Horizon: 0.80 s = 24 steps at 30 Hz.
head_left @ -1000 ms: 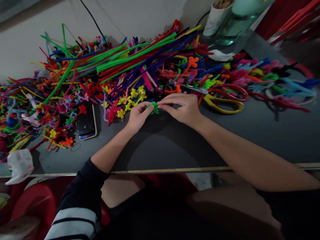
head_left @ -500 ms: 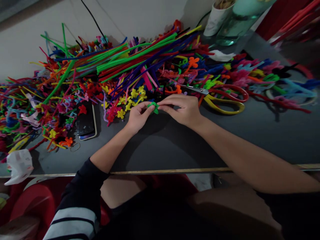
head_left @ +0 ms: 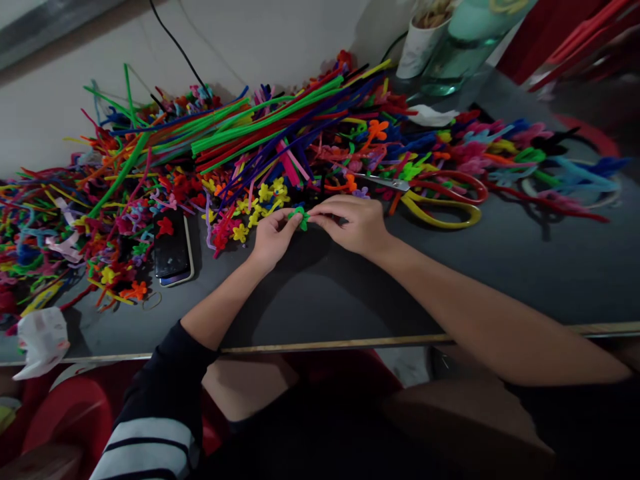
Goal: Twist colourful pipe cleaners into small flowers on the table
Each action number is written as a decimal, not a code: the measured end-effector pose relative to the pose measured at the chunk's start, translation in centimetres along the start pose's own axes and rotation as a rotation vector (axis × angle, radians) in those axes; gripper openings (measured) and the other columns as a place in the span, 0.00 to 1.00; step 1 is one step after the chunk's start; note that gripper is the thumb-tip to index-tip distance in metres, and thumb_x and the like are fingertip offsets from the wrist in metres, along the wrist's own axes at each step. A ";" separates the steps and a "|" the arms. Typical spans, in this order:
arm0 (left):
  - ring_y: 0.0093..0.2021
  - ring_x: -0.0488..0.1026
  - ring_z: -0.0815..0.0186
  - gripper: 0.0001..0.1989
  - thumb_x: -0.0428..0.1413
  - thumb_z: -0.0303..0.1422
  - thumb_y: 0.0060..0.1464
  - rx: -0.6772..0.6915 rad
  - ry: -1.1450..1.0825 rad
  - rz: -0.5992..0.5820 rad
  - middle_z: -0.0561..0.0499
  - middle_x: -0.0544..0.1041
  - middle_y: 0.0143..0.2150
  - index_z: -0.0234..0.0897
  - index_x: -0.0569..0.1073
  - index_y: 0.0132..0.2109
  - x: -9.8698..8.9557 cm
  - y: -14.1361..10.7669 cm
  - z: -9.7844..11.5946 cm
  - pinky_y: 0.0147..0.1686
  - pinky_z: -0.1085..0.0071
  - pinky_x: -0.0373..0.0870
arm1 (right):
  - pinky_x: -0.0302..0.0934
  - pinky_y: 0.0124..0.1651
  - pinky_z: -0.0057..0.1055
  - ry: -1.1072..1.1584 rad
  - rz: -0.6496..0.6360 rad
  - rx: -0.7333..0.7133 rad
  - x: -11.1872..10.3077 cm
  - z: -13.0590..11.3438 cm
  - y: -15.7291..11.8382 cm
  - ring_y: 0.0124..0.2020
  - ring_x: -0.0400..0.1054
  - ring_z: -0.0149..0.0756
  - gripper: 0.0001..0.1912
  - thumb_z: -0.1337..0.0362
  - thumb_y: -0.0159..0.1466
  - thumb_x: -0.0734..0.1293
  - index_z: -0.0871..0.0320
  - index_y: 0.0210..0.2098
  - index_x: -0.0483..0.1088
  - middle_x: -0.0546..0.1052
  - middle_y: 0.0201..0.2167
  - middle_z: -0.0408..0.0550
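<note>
A small green pipe-cleaner flower (head_left: 303,220) is held just above the table, between my two hands. My left hand (head_left: 274,235) pinches it from the left, thumb on top. From the right, the thumb and forefinger of my right hand (head_left: 353,221) close on its edge; the exact bit they grip is too small to make out. Yellow pipe-cleaner flowers (head_left: 260,200) lie just behind my left hand. Scissors (head_left: 445,197) with one red and one yellow handle lie to the right of my right hand.
A heap of loose pipe cleaners (head_left: 270,120) runs along the wall. Phones (head_left: 173,250) lie stacked at left, a red flower on top. A crumpled white plastic bag (head_left: 43,340) hangs at the front edge. A paper cup (head_left: 423,43) and a greenish bottle (head_left: 455,57) stand at back right.
The view has shifted slightly, so the table's things sit a little lower and further left. Both hands keep their pinch on the green flower with hardly any movement.
</note>
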<state>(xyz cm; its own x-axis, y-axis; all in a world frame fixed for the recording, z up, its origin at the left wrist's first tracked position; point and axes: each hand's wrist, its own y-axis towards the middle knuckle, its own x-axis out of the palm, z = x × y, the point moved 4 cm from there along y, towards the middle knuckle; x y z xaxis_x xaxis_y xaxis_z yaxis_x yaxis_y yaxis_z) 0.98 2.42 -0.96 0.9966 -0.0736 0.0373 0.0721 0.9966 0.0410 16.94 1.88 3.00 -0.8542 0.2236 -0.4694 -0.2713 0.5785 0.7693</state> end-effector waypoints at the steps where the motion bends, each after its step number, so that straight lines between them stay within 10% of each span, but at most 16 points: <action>1: 0.28 0.69 0.73 0.09 0.62 0.37 0.53 -0.002 -0.002 0.008 0.53 0.75 0.28 0.35 0.77 0.34 0.0 0.0 0.0 0.32 0.76 0.65 | 0.70 0.34 0.28 0.004 0.011 0.000 0.1 0.0 0.0 0.30 0.76 0.34 0.05 0.63 0.63 0.69 0.55 0.33 0.78 0.81 0.30 0.45; 24: 0.31 0.72 0.72 0.10 0.62 0.35 0.53 0.028 -0.007 0.052 0.55 0.75 0.30 0.37 0.74 0.42 -0.5 0.2 -0.6 0.35 0.74 0.68 | 0.62 0.22 0.25 0.188 -0.091 0.047 0.5 -0.3 0.1 0.19 0.69 0.28 0.07 0.61 0.60 0.70 0.56 0.28 0.78 0.79 0.22 0.44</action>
<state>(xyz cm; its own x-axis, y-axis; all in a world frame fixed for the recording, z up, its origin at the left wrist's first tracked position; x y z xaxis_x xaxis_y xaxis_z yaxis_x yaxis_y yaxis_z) 0.56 2.68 -1.53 0.9986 -0.0219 0.0472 0.0187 0.9976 0.0671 16.34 1.81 2.92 -0.8961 0.0214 -0.4434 -0.3338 0.6262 0.7046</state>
